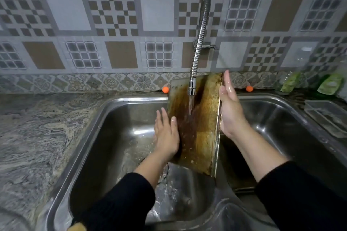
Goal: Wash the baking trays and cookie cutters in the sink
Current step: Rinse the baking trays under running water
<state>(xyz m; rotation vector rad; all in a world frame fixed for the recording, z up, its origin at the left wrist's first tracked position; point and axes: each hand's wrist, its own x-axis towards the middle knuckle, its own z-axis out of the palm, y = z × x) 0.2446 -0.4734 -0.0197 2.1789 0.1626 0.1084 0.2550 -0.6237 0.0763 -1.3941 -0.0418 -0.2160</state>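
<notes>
Rinsing step: flat right hand point(230, 107) props the stained baking tray point(202, 127) under the tap point(192, 88) while the spread left hand point(166, 133) rubs it; scrubbing likely follows.

I see a marbled stone countertop point(35, 129) filling the left of the frame, with a double steel sink point(105, 107) set into it; at far right a clear plastic container point(326, 116) rests (contents unclear), green pouches point(330, 85) behind.
</notes>
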